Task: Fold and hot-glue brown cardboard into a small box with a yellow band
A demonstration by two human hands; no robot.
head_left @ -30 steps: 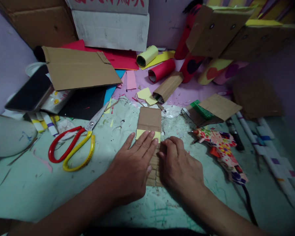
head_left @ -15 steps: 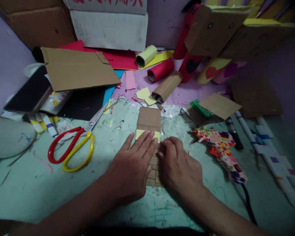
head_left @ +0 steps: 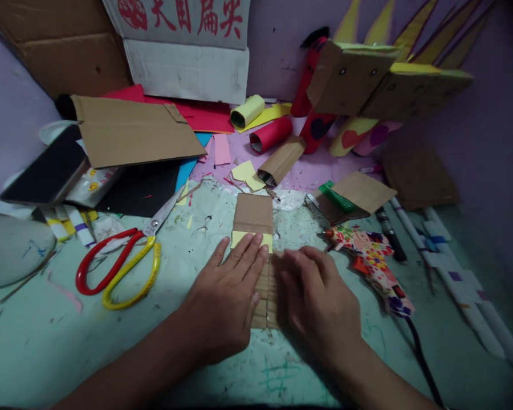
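Observation:
My left hand (head_left: pixel 226 290) lies flat, fingers spread, on a narrow cardboard piece (head_left: pixel 253 213). A pale yellow paper strip (head_left: pixel 239 239) crosses that piece, partly under my fingertips. Below it, a lined cardboard strip (head_left: pixel 260 319) with a lengthwise seam continues toward me, partly hidden by both hands. Just right of this strip, my right hand (head_left: pixel 325 290) is curled, thumb close to the bent fingers, and nothing shows in it. A flower-patterned glue gun (head_left: pixel 374 259) lies to its right. Scissors (head_left: pixel 130 259) with red and yellow handles rest left of my left hand.
Paper-covered tubes (head_left: pixel 271 135) and cardboard figures with yellow spikes (head_left: pixel 354 77) are at the back. A large cardboard sheet (head_left: pixel 137 128) covers black paper and a phone-like dark slab (head_left: pixel 43 165) at left. White rolled sticks (head_left: pixel 457 279) lie right. The glue gun's cord (head_left: pixel 421 353) runs toward me.
My right hand has shifted slightly right, its curled fingers drawing away from the cardboard's edge. My left hand stays pressed on the cardboard. The whole view has tilted up a little.

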